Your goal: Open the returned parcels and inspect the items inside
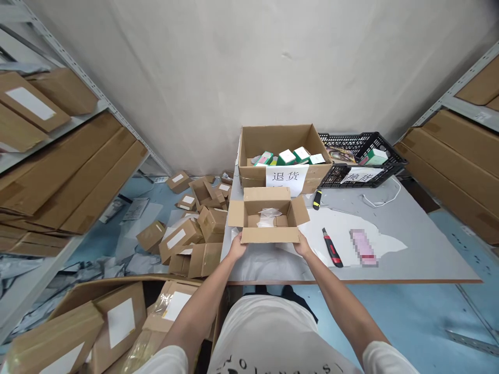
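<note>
An open cardboard box with its flaps folded out is held between my two hands above the table's front part. Some clear plastic wrapping lies inside it. My left hand grips the box's near left corner, and my right hand grips the near right corner. The fingers are partly hidden under the box. To the right of my right hand lies a red and black utility knife. Farther right is a pink item, blurred over.
Behind stands a larger carton holding green and white small boxes, beside a black plastic crate. A yellow and black cutter lies near them on the grey table. Cardboard boxes pile up on the floor left. Shelves flank both sides.
</note>
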Tool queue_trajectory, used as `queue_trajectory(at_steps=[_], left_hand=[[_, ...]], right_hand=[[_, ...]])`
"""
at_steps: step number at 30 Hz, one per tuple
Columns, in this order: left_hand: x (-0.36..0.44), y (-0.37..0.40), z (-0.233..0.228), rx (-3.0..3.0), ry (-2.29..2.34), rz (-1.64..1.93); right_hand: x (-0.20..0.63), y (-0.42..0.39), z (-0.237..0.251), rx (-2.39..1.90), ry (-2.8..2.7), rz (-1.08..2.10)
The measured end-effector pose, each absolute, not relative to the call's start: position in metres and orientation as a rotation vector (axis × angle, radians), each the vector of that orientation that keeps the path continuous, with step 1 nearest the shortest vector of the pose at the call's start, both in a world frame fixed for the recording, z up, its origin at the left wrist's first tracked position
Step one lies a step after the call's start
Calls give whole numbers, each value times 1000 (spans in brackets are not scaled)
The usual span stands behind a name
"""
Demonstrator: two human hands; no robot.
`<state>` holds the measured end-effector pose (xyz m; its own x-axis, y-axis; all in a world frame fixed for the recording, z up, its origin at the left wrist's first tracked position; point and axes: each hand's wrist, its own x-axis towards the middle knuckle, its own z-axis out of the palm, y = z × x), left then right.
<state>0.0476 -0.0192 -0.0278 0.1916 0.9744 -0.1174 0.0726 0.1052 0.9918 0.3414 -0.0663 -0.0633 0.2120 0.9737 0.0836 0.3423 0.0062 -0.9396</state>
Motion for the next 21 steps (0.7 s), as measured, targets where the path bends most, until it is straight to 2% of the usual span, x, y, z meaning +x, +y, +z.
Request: queue_trajectory(at_steps=[21], left_hand=[[92, -57, -12, 1171, 1371, 1054]], right_hand=[[382, -74, -31, -1451, -1418, 1061]])
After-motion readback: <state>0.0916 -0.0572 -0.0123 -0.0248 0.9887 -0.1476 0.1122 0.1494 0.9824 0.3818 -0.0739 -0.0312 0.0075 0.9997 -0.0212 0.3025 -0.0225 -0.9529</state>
